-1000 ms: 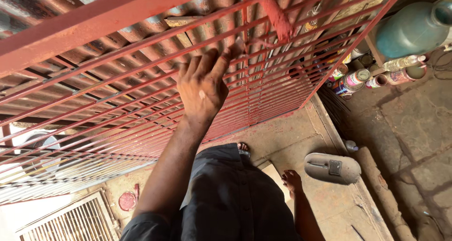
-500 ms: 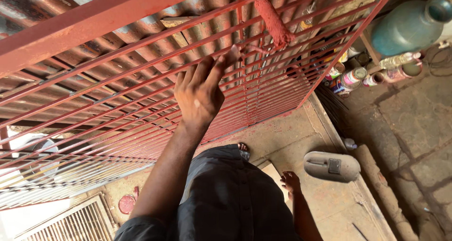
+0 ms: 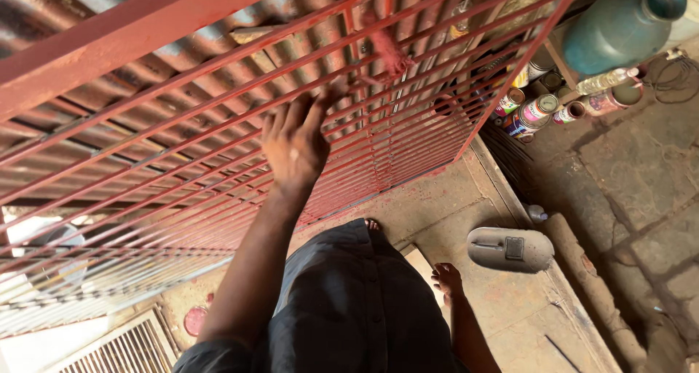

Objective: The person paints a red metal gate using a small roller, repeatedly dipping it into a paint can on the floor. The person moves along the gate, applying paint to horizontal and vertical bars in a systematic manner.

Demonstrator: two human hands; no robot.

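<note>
Red metal grille leans tilted against corrugated sheet wall, lower edge near concrete floor. Judging: heavy, rigid welded steel, thin bars; red coat may be wet paint, so slippery and marks hands. Best hold likely thick outer frame bar, not thin rods. Your left hand up at bars, fingers spread, touching grille, gripping nothing. Right hand: not visible. Red-soaked brush or rag pokes at grille above hand; holder unclear. Paint tins and teal gas cylinder well apart at right.
</note>
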